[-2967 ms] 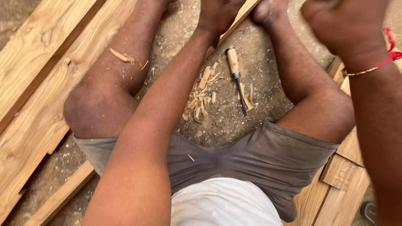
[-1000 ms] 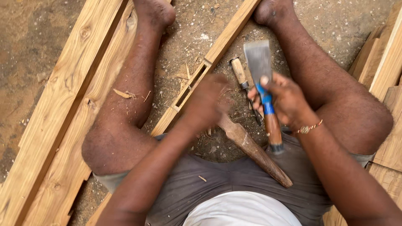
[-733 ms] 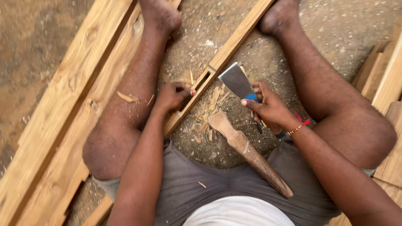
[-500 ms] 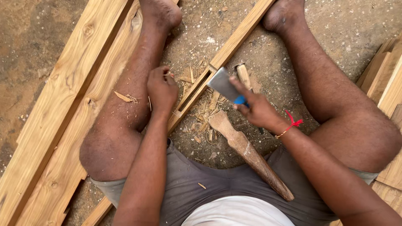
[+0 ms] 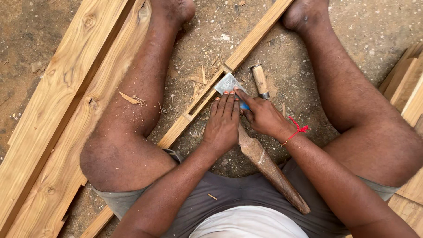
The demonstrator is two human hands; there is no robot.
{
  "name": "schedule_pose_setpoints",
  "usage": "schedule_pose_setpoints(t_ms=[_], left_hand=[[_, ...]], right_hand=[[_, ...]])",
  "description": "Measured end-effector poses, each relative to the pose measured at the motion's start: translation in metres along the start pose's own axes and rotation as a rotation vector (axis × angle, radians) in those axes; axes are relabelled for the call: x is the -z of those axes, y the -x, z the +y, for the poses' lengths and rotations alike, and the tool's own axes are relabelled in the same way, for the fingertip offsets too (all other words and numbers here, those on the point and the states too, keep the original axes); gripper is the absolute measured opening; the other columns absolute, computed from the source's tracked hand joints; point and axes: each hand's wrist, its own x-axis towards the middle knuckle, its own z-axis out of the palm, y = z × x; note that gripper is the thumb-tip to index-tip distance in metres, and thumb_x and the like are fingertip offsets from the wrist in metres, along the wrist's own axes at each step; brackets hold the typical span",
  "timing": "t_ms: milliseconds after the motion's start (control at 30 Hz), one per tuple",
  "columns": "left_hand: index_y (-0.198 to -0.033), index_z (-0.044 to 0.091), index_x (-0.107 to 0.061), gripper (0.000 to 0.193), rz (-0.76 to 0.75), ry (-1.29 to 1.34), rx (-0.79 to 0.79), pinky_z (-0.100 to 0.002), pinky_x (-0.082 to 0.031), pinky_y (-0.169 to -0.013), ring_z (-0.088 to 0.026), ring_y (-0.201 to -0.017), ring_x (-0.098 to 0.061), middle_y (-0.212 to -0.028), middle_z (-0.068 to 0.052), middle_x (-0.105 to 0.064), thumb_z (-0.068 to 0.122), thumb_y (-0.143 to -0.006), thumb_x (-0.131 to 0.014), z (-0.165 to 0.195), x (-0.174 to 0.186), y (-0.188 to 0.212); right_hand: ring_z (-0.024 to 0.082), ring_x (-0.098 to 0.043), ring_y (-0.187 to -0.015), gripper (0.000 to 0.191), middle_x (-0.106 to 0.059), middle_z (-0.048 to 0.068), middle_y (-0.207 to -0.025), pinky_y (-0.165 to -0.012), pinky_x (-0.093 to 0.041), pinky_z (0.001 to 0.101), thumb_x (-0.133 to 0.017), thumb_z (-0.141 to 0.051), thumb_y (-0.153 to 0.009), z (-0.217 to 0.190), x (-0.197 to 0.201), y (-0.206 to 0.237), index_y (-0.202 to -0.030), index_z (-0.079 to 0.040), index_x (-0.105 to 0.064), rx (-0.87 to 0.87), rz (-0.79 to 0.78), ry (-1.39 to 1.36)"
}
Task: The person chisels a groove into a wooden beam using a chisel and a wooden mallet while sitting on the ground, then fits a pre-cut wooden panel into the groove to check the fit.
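I sit on the ground with a long narrow wooden strip (image 5: 246, 46) running diagonally between my legs. A wide flat chisel (image 5: 228, 83) with a blue handle rests its blade on the strip at a cut recess. My right hand (image 5: 262, 115) grips the blue handle, forefinger stretched along the blade. My left hand (image 5: 224, 123) lies flat beside it, fingertips on the blade's near edge. A wooden mallet (image 5: 269, 167) lies on the ground under my wrists, handle toward my lap.
A second chisel with a wooden handle (image 5: 260, 81) lies on the dirt just right of the strip. Wide planks (image 5: 57, 110) lie along my left leg, more boards (image 5: 410, 88) at the right edge. Wood chips are scattered around the recess.
My right hand has brought the blue-handled chisel down onto the strip. My left hand has moved right from the strip onto the blade. The mallet has stayed on the ground.
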Motion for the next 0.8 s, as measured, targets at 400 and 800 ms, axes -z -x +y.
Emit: schedule_pose_setpoints(t_ms=[400,800], left_hand=[[-0.145,-0.019,-0.037,0.062,-0.076,-0.075,0.012,-0.058,-0.016,-0.125,-0.046,-0.150,-0.027,-0.153,-0.041,-0.034,0.006,-0.089,-0.047,0.001,-0.004,-0.007],[-0.148,-0.020,-0.029,0.069,-0.152,-0.145,0.071,-0.058,-0.012,-0.124,-0.048,-0.150,-0.023,-0.156,-0.041,-0.027,0.006,-0.086,-0.045,0.000,0.008,-0.016]], right_hand=[[0.041,-0.072,-0.080,0.079,-0.069,0.023,-0.084,-0.080,-0.058,0.0505,-0.065,-0.004,-0.087,-0.002,0.004,-0.009,-0.159,-0.018,-0.036,-0.002,-0.017,-0.014],[0.043,-0.071,-0.083,0.077,-0.071,0.025,-0.089,-0.081,-0.057,0.0527,-0.066,-0.005,-0.088,-0.004,0.001,-0.022,-0.159,-0.016,-0.038,0.075,0.040,0.016]])
